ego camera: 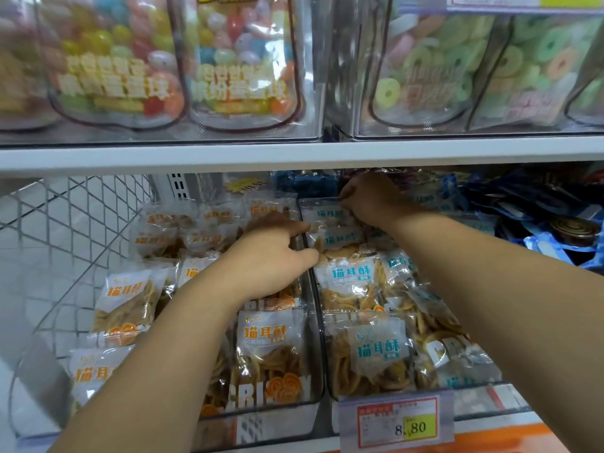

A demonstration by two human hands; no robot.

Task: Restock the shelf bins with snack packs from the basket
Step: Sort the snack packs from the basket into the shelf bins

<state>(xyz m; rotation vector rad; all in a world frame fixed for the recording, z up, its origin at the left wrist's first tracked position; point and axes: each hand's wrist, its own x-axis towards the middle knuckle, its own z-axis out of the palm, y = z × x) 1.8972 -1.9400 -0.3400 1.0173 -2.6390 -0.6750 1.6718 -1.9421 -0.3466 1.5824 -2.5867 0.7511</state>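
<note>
Settling packs at the back of the blue bin [330, 384]

My right hand [372, 201] curls its fingers on a rear blue pack [327, 214]. My left hand [271, 256] reaches over the divider [315, 289]; I cannot tell whether it holds anything. This bin and the orange bin [261, 410] look nearly full, so I judge little remains. No basket shows.

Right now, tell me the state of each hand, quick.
Left hand: over the bin divider; grip cannot be told.
Right hand: closed on a blue-label snack pack.
</note>
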